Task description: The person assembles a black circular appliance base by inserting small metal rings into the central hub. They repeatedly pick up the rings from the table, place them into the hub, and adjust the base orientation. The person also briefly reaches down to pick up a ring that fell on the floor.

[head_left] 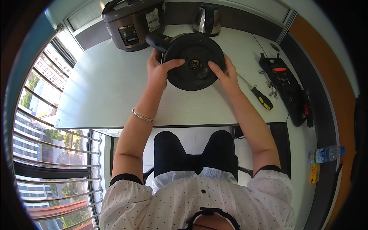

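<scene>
Desk's left half (99,92): bare, open passage.
Back edge: rice cooker (132,23), steel kettle (207,19) block.
Right edge: screwdriver (261,96), tool case (287,90) obstruct.

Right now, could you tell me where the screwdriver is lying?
In the head view, the screwdriver lies on the white table, just right of the right hand, between it and the black tool case.

A repair bench: screwdriver (262,97), tool case (285,86), appliances on a white table (107,92).
</scene>
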Tool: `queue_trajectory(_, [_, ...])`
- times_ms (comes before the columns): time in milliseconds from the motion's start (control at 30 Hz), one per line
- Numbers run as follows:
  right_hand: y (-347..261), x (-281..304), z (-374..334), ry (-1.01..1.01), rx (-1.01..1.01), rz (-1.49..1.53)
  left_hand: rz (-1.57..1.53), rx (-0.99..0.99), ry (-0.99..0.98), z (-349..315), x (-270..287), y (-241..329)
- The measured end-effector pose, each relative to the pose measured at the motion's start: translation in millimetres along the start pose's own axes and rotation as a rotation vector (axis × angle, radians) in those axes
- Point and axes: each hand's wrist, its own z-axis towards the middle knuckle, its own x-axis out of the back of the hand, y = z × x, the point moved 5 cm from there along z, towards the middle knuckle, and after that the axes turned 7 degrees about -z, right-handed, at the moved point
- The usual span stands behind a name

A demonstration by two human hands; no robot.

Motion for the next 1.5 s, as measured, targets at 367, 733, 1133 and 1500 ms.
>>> queue_trajectory(367, [0.7, -4.4, 0.0, -0.059, 0.056, 0.018, -0.004, 0.042, 0.061, 0.5, 5.8, 8.3])
queue_trajectory(733, [-1.0, -5.6, -1.8, -0.078, 0.053, -0.057, -0.019, 0.066, 0.101, -0.7, 8.8, 7.5])
queue_trajectory(1133, [-6.4, -6.9, -3.2, -0.103, 0.02, -0.063, -0.043, 0.066, 0.098, -3.7, 5.5, 5.6])
queue_trajectory(1500, [-4.6, -6.9, -3.1, -0.104, 0.013, -0.007, -0.049, 0.066, 0.103, -4.3, 4.4, 5.4])
